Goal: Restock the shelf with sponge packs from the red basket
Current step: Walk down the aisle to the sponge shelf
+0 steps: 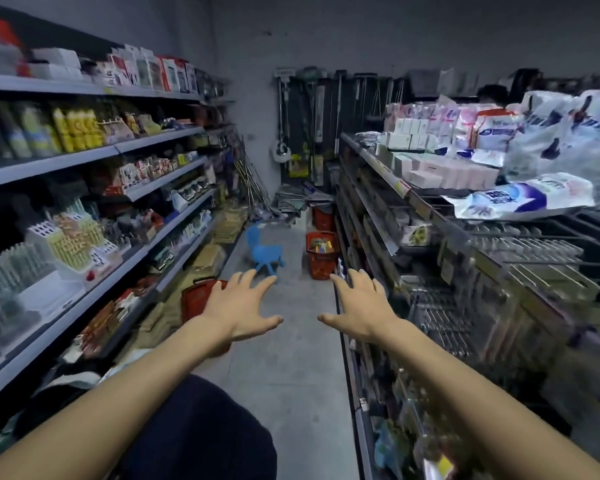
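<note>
both hands, left hand (244, 308) and right hand (360, 309), reach forward, fingers spread, empty.

both bare arms are stretched forward side by side, roughly parallel, forearms uncovered. the left hand (245, 308) is held palm down with fingers spread and slightly bent, thumb pointed inward toward the other hand; nothing is gripped. the right hand (359, 308) is mirrored at about the same height, fingers splayed, thumb turned inward, nothing held, and a gap is kept between the two thumbs.
</note>
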Demonstrator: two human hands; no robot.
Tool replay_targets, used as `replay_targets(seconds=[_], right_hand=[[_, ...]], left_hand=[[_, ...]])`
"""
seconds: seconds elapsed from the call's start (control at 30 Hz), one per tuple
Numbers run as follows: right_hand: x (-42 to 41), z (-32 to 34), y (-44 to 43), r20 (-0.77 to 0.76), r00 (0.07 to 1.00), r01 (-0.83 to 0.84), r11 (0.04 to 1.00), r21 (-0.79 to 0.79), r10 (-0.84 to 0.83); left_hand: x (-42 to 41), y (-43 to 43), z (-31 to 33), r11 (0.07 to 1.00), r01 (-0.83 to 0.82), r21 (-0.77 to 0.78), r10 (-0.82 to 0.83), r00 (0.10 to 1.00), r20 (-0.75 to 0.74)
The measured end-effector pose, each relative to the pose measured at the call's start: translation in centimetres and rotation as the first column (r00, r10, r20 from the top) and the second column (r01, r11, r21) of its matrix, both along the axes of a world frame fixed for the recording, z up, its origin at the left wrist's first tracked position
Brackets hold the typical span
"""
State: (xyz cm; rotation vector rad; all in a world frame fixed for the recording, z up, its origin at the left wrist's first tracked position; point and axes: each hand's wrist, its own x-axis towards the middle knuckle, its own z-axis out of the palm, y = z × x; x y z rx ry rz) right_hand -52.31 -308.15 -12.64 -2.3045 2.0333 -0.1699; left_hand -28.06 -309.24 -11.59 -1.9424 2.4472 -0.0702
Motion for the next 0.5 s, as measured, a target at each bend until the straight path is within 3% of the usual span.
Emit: replay_targets(seconds=[0.5], right_hand=[[0.7,1.2,-38.3,-0.036,0.999,0.034,0.999,-0.027,-0.035]], left_hand=[[0.1,-37.3,1.1,0.999,-0.048,0.005,0.048,0.998,-0.03]])
